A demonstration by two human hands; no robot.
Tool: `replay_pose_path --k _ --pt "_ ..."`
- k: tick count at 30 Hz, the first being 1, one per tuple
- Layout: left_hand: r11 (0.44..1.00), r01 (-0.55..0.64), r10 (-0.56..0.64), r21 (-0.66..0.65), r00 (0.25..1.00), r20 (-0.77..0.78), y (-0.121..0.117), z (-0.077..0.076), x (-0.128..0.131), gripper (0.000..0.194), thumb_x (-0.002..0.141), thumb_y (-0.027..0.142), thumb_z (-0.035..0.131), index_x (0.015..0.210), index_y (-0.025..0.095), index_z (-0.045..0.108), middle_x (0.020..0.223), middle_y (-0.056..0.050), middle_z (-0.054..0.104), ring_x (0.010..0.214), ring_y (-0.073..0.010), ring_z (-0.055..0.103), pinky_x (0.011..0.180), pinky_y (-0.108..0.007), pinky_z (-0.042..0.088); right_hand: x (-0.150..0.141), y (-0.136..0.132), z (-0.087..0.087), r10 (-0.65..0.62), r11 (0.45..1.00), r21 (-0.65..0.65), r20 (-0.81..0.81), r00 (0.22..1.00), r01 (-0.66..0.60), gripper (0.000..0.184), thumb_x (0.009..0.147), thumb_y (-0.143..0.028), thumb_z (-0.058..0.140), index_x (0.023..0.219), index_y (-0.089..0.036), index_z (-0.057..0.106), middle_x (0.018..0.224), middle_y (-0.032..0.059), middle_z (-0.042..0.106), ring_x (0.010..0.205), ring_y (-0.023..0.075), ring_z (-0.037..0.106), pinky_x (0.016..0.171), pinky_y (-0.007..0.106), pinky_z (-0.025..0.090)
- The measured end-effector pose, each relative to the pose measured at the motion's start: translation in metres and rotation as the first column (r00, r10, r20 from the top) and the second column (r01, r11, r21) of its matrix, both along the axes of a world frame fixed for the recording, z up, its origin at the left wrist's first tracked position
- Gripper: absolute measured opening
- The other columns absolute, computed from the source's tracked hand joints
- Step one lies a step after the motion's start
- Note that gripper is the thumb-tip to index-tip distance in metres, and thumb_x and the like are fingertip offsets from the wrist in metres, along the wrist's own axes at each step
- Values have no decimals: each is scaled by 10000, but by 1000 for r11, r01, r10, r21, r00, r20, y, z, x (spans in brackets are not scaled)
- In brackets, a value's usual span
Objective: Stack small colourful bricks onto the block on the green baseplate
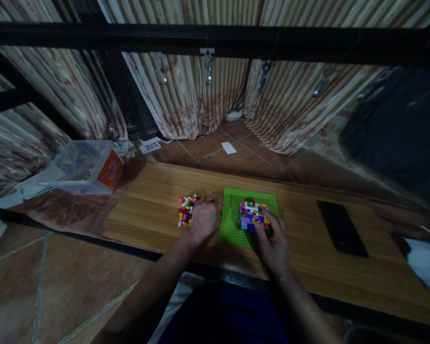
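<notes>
- Your left hand (206,216) curls over the right part of a pile of small, loose, multicoloured plastic bricks (186,206); its fingertips are hidden beneath it, so you cannot tell whether they pinch a brick.
- Your right hand (275,243) reaches onto the near right part of a low, box-shaped, multicoloured block of joined plastic bricks (250,216); thumb and forefinger stand apart there, and you cannot tell whether they grip it or only rest on it.
- The block sits on a green, studded plastic baseplate (231,231), right of its middle; the loose pile lies just left of the baseplate, near its edge.
- All of this is on a long, wood-grained counter (139,210) in front of you; a flat, black, rectangular object (342,228) lies on it to the right, well apart from your hands.
- Beyond the counter's left end stands a clear plastic box with an orange label (80,169); a few coloured pieces show inside; past the far edge, a small white paper (229,148) lies on the brown tiled floor (208,148), near striped, patterned curtains (182,100).
</notes>
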State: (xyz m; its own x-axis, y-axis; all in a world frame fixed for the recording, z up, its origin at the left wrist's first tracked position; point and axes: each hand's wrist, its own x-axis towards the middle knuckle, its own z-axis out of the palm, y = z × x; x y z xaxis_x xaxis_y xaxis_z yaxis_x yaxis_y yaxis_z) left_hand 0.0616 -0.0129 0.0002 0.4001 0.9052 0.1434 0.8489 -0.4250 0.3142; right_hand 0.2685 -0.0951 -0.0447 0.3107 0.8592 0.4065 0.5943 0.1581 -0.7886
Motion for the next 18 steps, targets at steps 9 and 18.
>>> replay_pose_path --k 9,18 --pt "980 49 73 -194 815 575 -30 19 25 159 855 140 539 887 188 687 824 1 716 673 -118 630 668 -219 492 1 -1 0 21 1000 -16 -35 999 -21 391 920 -407 541 1278 -259 595 1265 90 582 1200 233 532 1036 466 418" --pt "955 147 53 -259 772 634 -42 15 65 130 850 173 561 881 200 685 837 5 733 714 -131 661 696 -231 519 3 -1 1 37 999 29 -52 998 -35 357 925 -379 542 1256 -268 615 1265 85 585 1208 233 526 1044 483 415"
